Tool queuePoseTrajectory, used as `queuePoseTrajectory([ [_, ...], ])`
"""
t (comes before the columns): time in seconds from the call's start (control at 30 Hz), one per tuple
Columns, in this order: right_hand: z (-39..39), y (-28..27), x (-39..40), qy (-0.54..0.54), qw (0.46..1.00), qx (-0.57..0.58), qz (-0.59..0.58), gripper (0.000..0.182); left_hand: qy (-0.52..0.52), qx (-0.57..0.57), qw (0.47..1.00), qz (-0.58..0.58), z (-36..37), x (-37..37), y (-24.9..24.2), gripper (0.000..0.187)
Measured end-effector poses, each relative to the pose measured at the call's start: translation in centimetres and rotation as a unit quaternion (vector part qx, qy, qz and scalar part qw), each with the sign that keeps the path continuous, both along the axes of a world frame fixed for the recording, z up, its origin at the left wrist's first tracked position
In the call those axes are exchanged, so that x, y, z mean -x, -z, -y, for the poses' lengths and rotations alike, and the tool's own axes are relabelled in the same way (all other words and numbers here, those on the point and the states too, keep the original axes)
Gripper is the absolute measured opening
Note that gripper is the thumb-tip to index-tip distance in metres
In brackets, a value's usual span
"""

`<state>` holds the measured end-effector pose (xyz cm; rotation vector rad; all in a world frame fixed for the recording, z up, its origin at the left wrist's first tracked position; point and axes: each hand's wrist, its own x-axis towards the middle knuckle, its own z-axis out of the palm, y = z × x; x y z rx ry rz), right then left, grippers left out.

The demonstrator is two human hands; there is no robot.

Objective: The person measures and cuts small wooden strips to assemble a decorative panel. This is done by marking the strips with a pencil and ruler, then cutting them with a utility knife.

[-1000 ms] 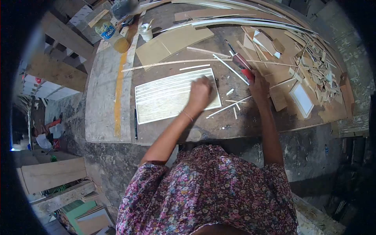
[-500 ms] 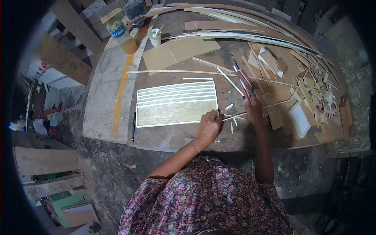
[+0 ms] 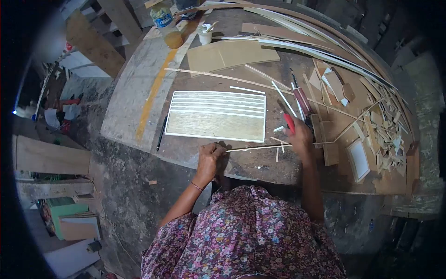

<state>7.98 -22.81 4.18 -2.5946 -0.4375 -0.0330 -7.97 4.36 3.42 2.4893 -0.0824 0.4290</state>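
My left hand (image 3: 211, 157) pinches the end of a thin wooden strip (image 3: 255, 148) close to the table's front edge. The strip runs right, passing by my right hand (image 3: 299, 138). That hand is closed around a red-handled tool (image 3: 290, 122), its working end not clear to see. Just beyond my left hand lies a rectangular wooden panel (image 3: 216, 126) with a white border and several white strips across its far half. Small offcuts (image 3: 278, 148) lie between the panel and my right hand. A dark red tool with a thin dark tip (image 3: 301, 100) rests farther back.
Scrap wood pieces (image 3: 390, 135) are heaped at the right. Long strips (image 3: 320, 53) lie along the back, near a tan board (image 3: 232, 56). A white cup (image 3: 205, 35) and a plastic bottle (image 3: 171, 32) stand at back left. A dark pencil-like stick (image 3: 161, 133) lies left of the panel.
My left hand has moved left from the panel's right corner, now with the strip's end in it. My right hand has come down slightly with the red-handled tool. The view has shifted.
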Motion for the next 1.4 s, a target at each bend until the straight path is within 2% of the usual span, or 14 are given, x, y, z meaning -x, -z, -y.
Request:
queuePoseTrajectory([
  [0.17, -0.2, 0.8, -1.4, 0.013, 0.989, 0.13, 0.072, 0.046, 0.0, 0.017, 1.0, 0.011, -0.4, 0.9, 0.7, 0.023],
  [0.27, -1.4, -0.9, 1.0, -0.122, 0.973, -0.033, 0.193, 0.041, -0.015, -0.026, 0.999, 0.039, -1.3, 1.0, 0.2, 0.026],
  [0.37, -2.9, -2.8, 3.3, -0.275, 0.96, -0.047, -0.007, 0.038, -0.012, -0.017, 0.999, 0.036, -2.8, 0.7, -1.0, 0.023],
  [0.57, -4.1, -3.5, 3.3, -0.23, 0.953, -0.102, -0.166, 0.037, 0.01, -0.015, 0.999, -0.026, -7.1, -0.7, -4.0, 0.013],
  [0.7, -5.5, -4.7, 3.0, -0.227, 0.957, -0.048, -0.171, 0.039, 0.036, -0.034, 0.998, -0.03, -9.6, -2.4, -5.6, 0.008],
  [0.8, -5.8, -4.9, 3.0, -0.22, 0.962, -0.06, -0.149, 0.039, 0.042, -0.037, 0.997, -0.058, -10.6, -3.0, -7.3, 0.007],
  [0.9, -5.8, -4.4, 3.9, -0.213, 0.974, -0.073, -0.025, 0.034, 0.053, -0.033, 0.994, -0.086, -11.4, -3.1, -7.9, 0.007],
  [1.0, -4.7, -3.8, 3.1, -0.103, 0.988, 0.0, 0.114, 0.034, 0.073, -0.063, 0.992, -0.078, -11.3, -4.1, -8.8, 0.007],
  [1.03, -4.2, -3.4, 2.4, -0.062, 0.99, -0.003, 0.124, 0.042, 0.078, -0.075, 0.991, -0.073, -11.2, -3.8, -8.7, 0.007],
  [1.13, -3.8, -1.7, 1.6, 0.092, 0.995, 0.035, 0.025, 0.057, 0.084, -0.081, 0.989, -0.086, -11.1, -4.0, -7.9, 0.008],
  [1.17, -3.4, 0.2, 1.2, 0.093, 0.994, 0.048, 0.038, 0.059, 0.084, -0.073, 0.989, -0.093, -11.1, -4.1, -7.4, 0.008],
  [1.27, -3.1, 1.7, -0.3, 0.125, 0.986, 0.079, -0.071, 0.05, 0.084, -0.042, 0.99, -0.101, -11.3, -4.3, -5.7, 0.008],
  [1.3, -3.7, -1.4, -0.1, 0.119, 0.984, 0.05, -0.122, 0.043, 0.083, -0.031, 0.991, -0.104, -11.4, -4.2, -5.5, 0.009],
  [1.4, -0.7, -0.1, -2.8, 0.104, 0.984, 0.144, -0.003, 0.04, 0.072, 0.023, 0.992, -0.103, -11.7, -3.8, -5.8, 0.01],
])
